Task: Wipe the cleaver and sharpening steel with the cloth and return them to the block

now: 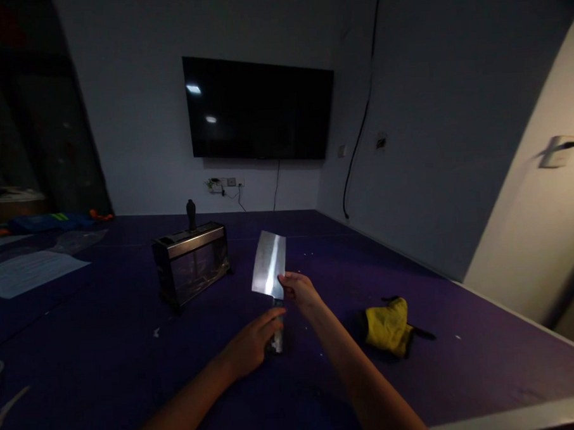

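A steel cleaver [269, 265] with a broad shiny blade is held above the purple table [107, 349], blade up and away from me. My left hand [252, 345] is wrapped round its dark handle at the lower end. My right hand [297, 288] pinches the lower right corner of the blade with its fingertips. Behind and left of the blade stands a knife block [191, 262] with a clear front, one dark knife handle [190, 214] sticking up from its top.
A yellow cloth [389, 326] over something black lies on the table to the right of my arms. Papers [27, 272] and blue items lie at the far left. A dark wall screen [258, 108] hangs behind. The table's pale front edge [514, 417] runs bottom right.
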Demonstrator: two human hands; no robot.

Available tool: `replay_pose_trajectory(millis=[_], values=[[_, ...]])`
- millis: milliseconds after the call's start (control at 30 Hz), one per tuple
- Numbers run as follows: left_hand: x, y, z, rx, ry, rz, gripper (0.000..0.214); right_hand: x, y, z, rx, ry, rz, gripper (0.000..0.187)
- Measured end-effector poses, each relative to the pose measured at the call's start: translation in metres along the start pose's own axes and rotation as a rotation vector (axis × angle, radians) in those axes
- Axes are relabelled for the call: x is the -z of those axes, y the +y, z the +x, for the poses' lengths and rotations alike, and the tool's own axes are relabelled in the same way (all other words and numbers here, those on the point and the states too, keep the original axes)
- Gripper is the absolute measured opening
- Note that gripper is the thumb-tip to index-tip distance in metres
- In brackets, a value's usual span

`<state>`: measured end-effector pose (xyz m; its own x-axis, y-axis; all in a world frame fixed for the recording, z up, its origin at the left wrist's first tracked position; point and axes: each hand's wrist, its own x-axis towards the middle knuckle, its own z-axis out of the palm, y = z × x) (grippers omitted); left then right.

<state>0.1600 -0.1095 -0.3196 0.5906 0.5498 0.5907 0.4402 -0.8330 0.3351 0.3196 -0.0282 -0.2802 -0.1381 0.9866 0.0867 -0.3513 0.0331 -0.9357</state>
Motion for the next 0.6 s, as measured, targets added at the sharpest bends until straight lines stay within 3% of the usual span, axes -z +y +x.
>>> replay_pose_trajectory(millis=[133,200,267,333,400,500,567,600], values=[[-0.012,0.006,0.003,0.377,0.44,-0.407,0.02,0.011,-0.001,-0.003,0.069,0.072,0.104,0.034],[-0.015,0.011,0.008,0.613,0.545,-0.694,0.027,0.01,-0.001,-0.006,0.105,0.102,0.099,0.034],[-0.017,0.013,0.012,0.792,0.461,-1.007,0.04,0.005,0.001,-0.01,0.138,0.127,0.063,0.034],[-0.018,0.013,0.013,0.877,0.295,-1.194,0.046,-0.002,0.004,-0.012,0.158,0.116,-0.008,0.035],[-0.019,0.011,0.012,0.903,0.161,-1.221,0.046,-0.008,0.006,-0.012,0.156,0.053,-0.148,0.035],[-0.021,0.006,0.009,0.92,0.138,-1.183,0.044,-0.006,0.001,-0.011,0.184,0.003,-0.561,0.036],[-0.022,0.003,0.008,0.93,0.196,-1.155,0.046,0.007,-0.009,-0.009,0.25,0.177,-0.935,0.036],[-0.022,0.001,0.009,0.936,0.223,-1.137,0.048,0.017,-0.015,-0.009,0.279,0.376,-1.115,0.033]])
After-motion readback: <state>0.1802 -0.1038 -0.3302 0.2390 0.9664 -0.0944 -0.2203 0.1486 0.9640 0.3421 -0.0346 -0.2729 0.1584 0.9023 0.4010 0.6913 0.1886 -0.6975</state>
